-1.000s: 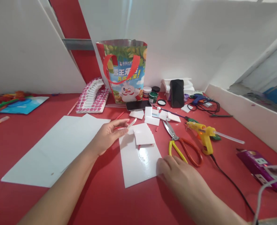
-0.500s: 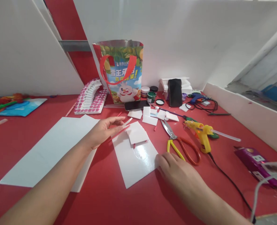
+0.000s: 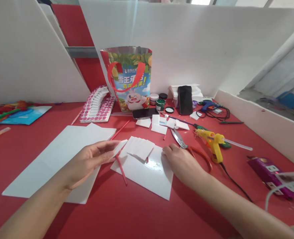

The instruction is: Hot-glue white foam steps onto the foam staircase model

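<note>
My left hand (image 3: pixel 94 159) pinches a small white board piece (image 3: pixel 120 148), seen nearly edge-on and tilted. A thin red stick (image 3: pixel 122 171) slants down just below that piece; I cannot tell whether the fingers hold it too. Right of it, several overlapping white pieces (image 3: pixel 140 147) form a fanned, step-like stack, with a short red post showing underneath. The stack stands on a glossy white board (image 3: pixel 149 179). My right hand (image 3: pixel 180 161) is closed at the board's right edge, its fingertips partly hidden, and it covers part of the red-and-yellow-handled scissors (image 3: pixel 179 137).
Large white sheets (image 3: pixel 54 159) lie at left beside another red stick (image 3: pixel 120 129). A yellow glue gun (image 3: pixel 214 142) with its cord and a purple packet (image 3: pixel 271 176) lie at right. Behind are a printed bag (image 3: pixel 134 83), paint jars (image 3: pixel 160 104), phones and small white offcuts (image 3: pixel 159 128).
The white board with its stack has turned, its near corner swinging right. My left hand has moved left and down with the small white piece. My right hand has shifted slightly up.
</note>
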{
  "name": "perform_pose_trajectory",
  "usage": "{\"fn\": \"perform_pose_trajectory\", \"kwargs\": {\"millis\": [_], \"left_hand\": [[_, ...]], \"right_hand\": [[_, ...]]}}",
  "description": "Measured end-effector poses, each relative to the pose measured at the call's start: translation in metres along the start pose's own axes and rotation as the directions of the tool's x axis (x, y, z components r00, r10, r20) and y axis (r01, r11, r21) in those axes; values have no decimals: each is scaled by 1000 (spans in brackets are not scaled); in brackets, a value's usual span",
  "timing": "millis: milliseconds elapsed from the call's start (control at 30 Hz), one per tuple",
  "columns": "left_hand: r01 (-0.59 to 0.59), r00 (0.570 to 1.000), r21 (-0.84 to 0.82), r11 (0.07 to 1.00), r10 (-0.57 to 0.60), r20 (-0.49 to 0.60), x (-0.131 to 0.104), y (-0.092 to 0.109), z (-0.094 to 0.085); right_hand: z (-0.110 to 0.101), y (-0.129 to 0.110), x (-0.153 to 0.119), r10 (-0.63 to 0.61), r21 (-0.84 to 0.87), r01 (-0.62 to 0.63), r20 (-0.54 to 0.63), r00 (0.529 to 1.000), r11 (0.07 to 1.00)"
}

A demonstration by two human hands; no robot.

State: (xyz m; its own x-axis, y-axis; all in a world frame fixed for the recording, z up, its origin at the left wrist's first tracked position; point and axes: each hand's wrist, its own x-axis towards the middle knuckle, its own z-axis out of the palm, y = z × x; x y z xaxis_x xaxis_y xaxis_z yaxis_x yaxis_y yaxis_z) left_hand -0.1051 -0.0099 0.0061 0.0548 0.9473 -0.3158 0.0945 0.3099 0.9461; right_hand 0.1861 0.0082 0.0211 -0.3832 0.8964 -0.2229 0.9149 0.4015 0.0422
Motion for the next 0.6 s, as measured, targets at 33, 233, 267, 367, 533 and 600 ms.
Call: {"fn": "perform_pose_trajectory", "kwargs": {"millis": [33,233,267,367,533,600], "left_hand": [[7,1000,12,1000,-7,3,-3,-1,0],[43,997,20,999,-44,64,-18,-4,2],[40,996,18,999,-41,74,-20,-5,3],[41,996,29,999,-43,76,-24,-7,5],[97,992,37,995,-99,83,-30,-11,9],[135,986,20,991,-136,94,-32,-13,9]], "right_hand": [[-4,0,4,11,7,-11,-11,1000,1000],[-10,11,-9,166,92,-163,-28,986,982],[-8,15,-16,192,132,-188,-17,981,973],[-2,24,-31,161,305,-155,6,987,940],[0,24,-22,124,436,-118,14,992,892],[-2,21,-12,144,400,-137,14,990,906]]}}
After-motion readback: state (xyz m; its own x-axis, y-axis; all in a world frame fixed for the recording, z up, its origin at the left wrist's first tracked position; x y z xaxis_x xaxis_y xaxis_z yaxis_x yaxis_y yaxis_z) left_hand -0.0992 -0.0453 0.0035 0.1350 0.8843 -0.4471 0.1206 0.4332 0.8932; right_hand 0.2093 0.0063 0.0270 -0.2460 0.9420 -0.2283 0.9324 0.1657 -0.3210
